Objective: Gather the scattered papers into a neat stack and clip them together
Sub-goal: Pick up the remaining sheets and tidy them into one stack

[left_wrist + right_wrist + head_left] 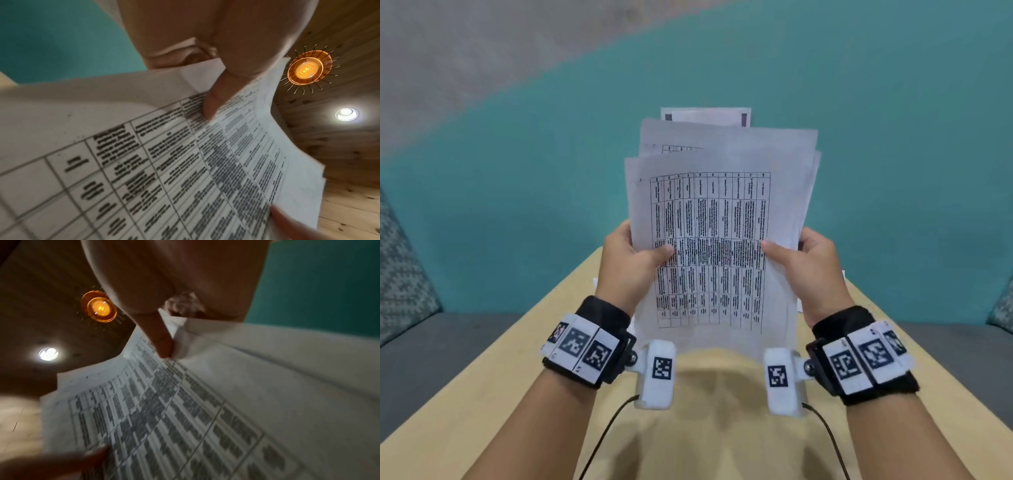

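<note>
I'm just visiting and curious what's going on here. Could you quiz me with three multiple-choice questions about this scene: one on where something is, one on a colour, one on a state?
1. Where are the papers?
A. Flat on the table
B. Held up above the table
C. On the floor

2. What colour is the wall behind them?
A. Teal
B. Red
C. White

3. How do the sheets sit together?
A. Edges flush
B. Rolled up
C. Uneven, some sticking out on top

Answers:
1 B: the left hand and right hand grip the bundle by its sides.
2 A: teal fills the background.
3 C: offset sheet edges show above the front page.
</note>
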`<state>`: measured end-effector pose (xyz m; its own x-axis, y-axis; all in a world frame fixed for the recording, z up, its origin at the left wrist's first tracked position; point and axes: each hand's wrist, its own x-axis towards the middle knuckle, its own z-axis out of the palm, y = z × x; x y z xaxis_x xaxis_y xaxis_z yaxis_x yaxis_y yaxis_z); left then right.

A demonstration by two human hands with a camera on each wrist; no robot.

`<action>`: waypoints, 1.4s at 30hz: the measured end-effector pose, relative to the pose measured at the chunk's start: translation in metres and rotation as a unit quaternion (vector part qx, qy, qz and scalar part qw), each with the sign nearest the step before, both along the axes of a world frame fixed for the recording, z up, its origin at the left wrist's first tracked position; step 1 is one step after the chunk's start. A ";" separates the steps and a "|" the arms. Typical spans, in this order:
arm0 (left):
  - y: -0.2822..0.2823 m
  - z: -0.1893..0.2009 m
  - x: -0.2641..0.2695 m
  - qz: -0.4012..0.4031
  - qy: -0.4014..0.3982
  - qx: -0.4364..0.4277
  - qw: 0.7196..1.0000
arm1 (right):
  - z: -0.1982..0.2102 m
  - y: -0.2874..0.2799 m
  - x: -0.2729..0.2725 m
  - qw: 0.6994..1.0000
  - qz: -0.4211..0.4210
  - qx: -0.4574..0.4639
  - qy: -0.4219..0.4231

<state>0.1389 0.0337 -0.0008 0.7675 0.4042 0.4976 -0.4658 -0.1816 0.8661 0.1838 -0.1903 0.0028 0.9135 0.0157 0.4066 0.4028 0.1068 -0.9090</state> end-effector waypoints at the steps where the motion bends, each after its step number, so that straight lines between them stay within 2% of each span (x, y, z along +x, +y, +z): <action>1: -0.003 -0.001 0.001 -0.001 0.003 -0.009 1.000 | -0.001 0.005 0.000 1.000 -0.010 -0.003 -0.008; 12: -0.006 -0.018 0.012 -0.009 0.090 -0.059 0.994 | -0.021 0.014 0.006 0.996 -0.031 -0.010 0.081; 19: -0.008 -0.012 0.010 -0.002 0.063 -0.070 0.996 | -0.012 0.013 0.004 0.999 -0.032 -0.023 0.021; 23: -0.004 -0.010 0.010 -0.003 0.059 -0.076 0.995 | -0.013 0.009 0.006 0.999 -0.036 -0.013 0.028; 28: -0.006 -0.009 0.008 -0.014 0.059 -0.049 0.997 | -0.018 0.007 0.006 0.998 -0.023 -0.023 0.050; 34: -0.012 -0.003 0.005 0.007 0.018 -0.022 1.000 | -0.009 0.011 0.004 0.997 -0.044 -0.066 -0.007; 39: -0.006 -0.008 0.006 -0.001 0.062 -0.026 0.998 | -0.023 0.008 0.011 0.994 -0.023 -0.061 0.082; 42: -0.002 -0.006 0.005 -0.002 0.032 -0.010 0.999 | -0.030 0.005 0.014 0.992 -0.007 -0.041 0.120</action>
<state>0.1434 0.0317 -0.0071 0.7994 0.4101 0.4391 -0.4094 -0.1630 0.8977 0.1980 -0.1855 -0.0270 0.9841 0.0259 0.1756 0.1749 0.0253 -0.9843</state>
